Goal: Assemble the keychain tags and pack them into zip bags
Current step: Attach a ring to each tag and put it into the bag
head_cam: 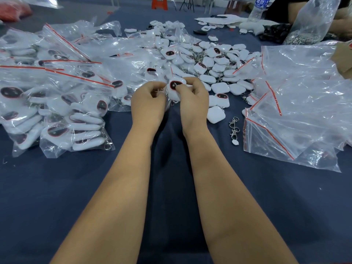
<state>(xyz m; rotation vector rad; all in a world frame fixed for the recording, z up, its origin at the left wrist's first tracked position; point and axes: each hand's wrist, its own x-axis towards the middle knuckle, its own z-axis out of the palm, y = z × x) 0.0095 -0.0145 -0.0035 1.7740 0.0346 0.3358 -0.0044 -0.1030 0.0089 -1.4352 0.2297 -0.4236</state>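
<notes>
A white keychain tag (174, 90) with a dark oval face is held above the blue tablecloth between both hands. My right hand (193, 100) grips its right side, with the thumb on the dark face. My left hand (148, 101) pinches at its left edge, where a small metal ring is partly hidden by my fingers. Behind my hands lies a heap of loose white tags (215, 61). Two metal clasps (233, 128) lie to the right of my right wrist. Filled zip bags (74, 119) with red seal strips lie at the left.
Empty clear zip bags (297, 111) are piled at the right. A big bag of metal rings (308, 25) and a water bottle (259, 8) stand at the far right, near another person's arm (341, 18). The blue tablecloth (171, 187) shows between my forearms.
</notes>
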